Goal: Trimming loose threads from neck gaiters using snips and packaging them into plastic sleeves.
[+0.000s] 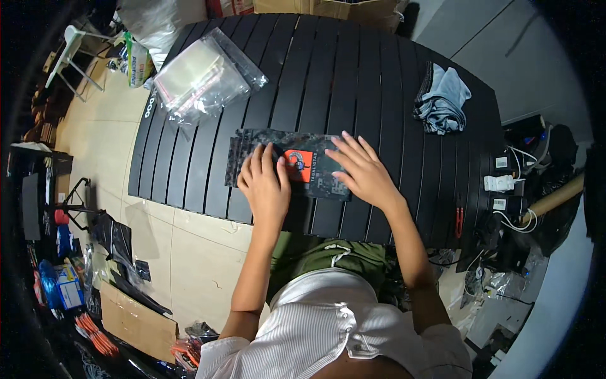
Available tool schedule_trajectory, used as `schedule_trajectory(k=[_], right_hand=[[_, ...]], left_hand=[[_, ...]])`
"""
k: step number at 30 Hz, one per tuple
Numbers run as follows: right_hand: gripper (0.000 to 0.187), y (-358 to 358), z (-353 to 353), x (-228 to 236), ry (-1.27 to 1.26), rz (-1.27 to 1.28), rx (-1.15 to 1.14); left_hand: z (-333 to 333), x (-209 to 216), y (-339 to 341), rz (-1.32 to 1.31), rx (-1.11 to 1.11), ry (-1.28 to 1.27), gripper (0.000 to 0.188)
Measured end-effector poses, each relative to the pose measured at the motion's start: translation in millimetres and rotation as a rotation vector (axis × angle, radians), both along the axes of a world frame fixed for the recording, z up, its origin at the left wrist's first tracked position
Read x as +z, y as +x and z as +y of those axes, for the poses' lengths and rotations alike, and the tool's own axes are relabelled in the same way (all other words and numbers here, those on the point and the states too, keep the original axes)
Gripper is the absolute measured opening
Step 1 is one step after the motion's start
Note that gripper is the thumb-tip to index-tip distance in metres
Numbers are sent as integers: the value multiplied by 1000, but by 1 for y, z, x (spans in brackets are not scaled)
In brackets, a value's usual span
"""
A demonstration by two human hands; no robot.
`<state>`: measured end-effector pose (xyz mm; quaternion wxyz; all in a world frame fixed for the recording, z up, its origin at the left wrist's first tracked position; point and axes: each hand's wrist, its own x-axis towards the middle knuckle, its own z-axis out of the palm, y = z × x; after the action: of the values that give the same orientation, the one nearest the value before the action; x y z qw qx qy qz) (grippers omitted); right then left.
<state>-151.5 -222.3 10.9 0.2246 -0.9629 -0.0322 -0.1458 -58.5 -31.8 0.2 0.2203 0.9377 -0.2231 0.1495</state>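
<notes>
Obs.: flat rect. dark-camo cloth w/ orange-red sq. patch lay under fingers of both hands, on black slatted table. L hand: fingers slightly bent, unclenched, laid atop cloth just left of patch. R hand: fingers spread, released, tips at cloth's right end. Stack of clear plastic bags lay fwd-left of L fingers; crumpled blue-grey cloth bundle, fwd-right of R fingers; slim red tool, right of R fingers, nr table's near edge
</notes>
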Motion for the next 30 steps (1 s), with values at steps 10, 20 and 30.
schedule_trajectory(k=[10, 20, 30], right_hand=[[38, -84, 18, 9, -12, 137, -38], [55, -96, 57, 11, -22, 235, 82], [60, -100, 67, -4, -97, 246, 65]], left_hand=[[-32, -11, 27, 16, -394, -32, 31], [-46, -7, 7, -17, -944, -15, 31], [-34, 4, 12, -29, -783, 83, 57]])
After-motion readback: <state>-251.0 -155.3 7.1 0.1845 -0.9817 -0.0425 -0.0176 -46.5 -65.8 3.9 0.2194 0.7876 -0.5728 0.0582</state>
